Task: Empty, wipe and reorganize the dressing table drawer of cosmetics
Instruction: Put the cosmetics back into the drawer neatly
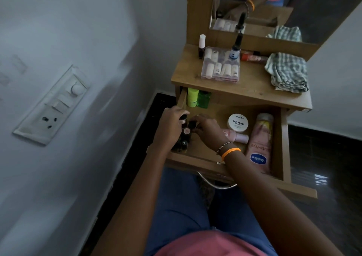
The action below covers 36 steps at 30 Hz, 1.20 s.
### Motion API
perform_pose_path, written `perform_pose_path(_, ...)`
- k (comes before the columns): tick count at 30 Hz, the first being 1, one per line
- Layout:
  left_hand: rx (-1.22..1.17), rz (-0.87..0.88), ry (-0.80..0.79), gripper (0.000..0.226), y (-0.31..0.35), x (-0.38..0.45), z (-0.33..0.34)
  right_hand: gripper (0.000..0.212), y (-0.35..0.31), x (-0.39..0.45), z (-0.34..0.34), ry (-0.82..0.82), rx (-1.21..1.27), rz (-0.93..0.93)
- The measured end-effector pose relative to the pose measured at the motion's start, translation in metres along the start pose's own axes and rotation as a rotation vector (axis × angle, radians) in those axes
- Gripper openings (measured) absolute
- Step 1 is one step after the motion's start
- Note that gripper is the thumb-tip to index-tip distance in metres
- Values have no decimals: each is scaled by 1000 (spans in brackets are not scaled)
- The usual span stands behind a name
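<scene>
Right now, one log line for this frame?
phase: reorganize | left hand: on dark bottles | right hand: on same cluster | drawer: open | cloth: on tabletop

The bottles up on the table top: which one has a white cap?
The dark bottle at the back left corner, beside the clear box. The blue bottle has a tall black cap instead.

- Both arms are bare from the hands up to the frame edge; no sleeves show.
- Just behind the right hand (209,130), the wrist carries 2 bands: a thin beaded bracelet (225,146) nearer the hand, an orange band (231,152) just behind it.
- The left hand (172,126) and its wrist wear nothing.
- Pink top (211,244).
- Blue trousers (180,206).
</scene>
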State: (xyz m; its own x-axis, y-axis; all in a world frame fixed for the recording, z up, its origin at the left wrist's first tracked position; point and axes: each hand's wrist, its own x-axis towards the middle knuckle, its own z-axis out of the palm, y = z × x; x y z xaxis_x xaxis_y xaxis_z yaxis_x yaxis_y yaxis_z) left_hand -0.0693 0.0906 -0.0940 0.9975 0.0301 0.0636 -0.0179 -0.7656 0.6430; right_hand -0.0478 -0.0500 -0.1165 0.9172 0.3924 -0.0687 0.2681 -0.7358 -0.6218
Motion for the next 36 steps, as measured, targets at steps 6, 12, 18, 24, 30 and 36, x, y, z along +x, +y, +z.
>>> perform_pose_path(6,4,-19,3,35,-6,1,4,32,-1,-1,1,-9,31,-4)
perform_pose_path(12,30,9,22,32,-7,-1,5,34,0,-1,3,-82,12,4)
perform_pose_path(18,51,21,17,26,-12,1,9,42,-3,-1,4,-85,17,-8)
perform_pose_path(24,28,1,3,26,-15,3,11,42,-6,-2,1,-96,23,-10)
perform_pose_path(30,57,-23,-1,38,-17,2,13,43,-4,-3,2,-85,13,-6)
perform_pose_path(36,35,6,77,41,-6,5,9,37,-3,-9,-19,307,91,-38)
